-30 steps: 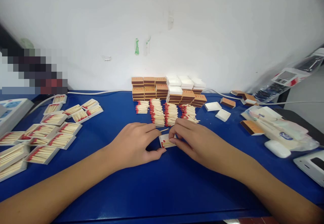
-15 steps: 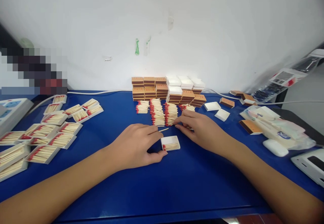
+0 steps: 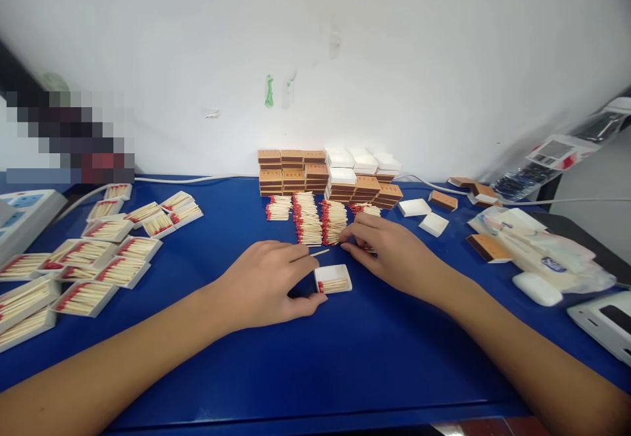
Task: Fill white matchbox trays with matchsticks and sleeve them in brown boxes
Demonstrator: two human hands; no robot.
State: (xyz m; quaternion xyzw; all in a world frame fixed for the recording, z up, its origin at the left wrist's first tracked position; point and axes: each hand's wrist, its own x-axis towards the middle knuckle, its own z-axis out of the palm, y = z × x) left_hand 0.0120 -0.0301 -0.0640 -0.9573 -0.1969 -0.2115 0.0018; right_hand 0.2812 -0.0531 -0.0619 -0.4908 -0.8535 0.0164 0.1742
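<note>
A small white matchbox tray [image 3: 340, 271], partly filled with red-headed matches [image 3: 332, 286], lies flat on the blue table. My left hand [image 3: 269, 285] has its thumb at the tray's lower left edge and a finger at its upper left corner, holding it from the left. By that finger lies a loose match [image 3: 319, 252]. My right hand [image 3: 392, 252] is bent over the table, thumb and fingers close together at the right end of a match pile [image 3: 334, 222]. What is between these fingertips is hidden. More match piles lie alongside, including a tall one [image 3: 306, 219].
Stacked brown matchboxes [image 3: 293, 179] and white trays [image 3: 342, 174] stand against the wall. Filled trays [image 3: 83, 298] spread over the left side. At right are empty trays [image 3: 414, 208], loose matchboxes [image 3: 490, 248], a tissue pack [image 3: 557, 258], a white case [image 3: 537, 289] and a bottle [image 3: 552, 153].
</note>
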